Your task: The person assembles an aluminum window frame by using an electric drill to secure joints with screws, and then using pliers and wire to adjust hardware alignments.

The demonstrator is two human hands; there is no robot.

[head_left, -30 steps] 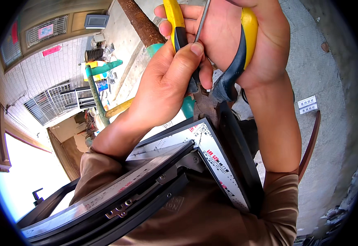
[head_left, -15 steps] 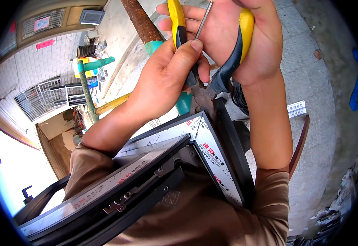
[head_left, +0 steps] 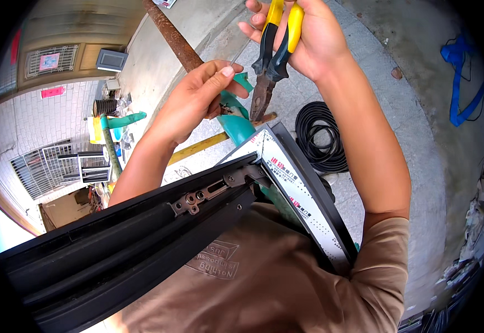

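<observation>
My left hand [head_left: 204, 95] is closed in a pinch, with thumb and forefinger on a thin metal rod [head_left: 235, 57], which is hard to make out against the pale ground. To its right, my right hand [head_left: 317, 41] holds a pair of pliers [head_left: 275, 50] by yellow-and-black handles, some fingers stretched out past them. The rusty jaws point down, close above the corner of a black window frame [head_left: 303, 222] faced with printed white film. A metal hinge arm [head_left: 208, 193] runs along the black frame section near my body. Neither hand touches the frame.
A rusty pole [head_left: 172, 36] with a green sleeve [head_left: 236, 129] rises beyond my left hand. Right of the frame corner, a black cable coil [head_left: 319, 136] lies on the paving. A blue strap [head_left: 458, 83] lies far right; green posts [head_left: 110, 141] stand left.
My hands have moved apart, and the pliers have lifted away from the frame corner with their handles closer together. The hinged frame section has turned, showing more of its black side.
</observation>
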